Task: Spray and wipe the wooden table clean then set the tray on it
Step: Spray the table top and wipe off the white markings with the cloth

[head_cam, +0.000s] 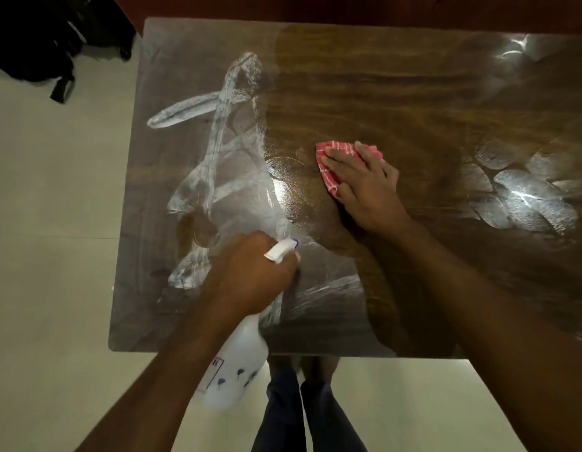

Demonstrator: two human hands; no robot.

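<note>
The wooden table (364, 93) fills the head view, streaked with white foam on its left half and at the right edge. My left hand (250, 275) grips a white spray bottle (237, 360) by its neck above the table's front left, the nozzle pointing right. My right hand (364, 187) presses flat on a folded red checked cloth (332, 158) near the table's middle. The wood around the cloth looks wet and dark. No tray is in view.
A black bag (51, 37) lies on the pale tiled floor at the top left. My legs and feet (302, 402) stand just before the table's front edge. A dark red surface (348, 8) runs along the table's far side.
</note>
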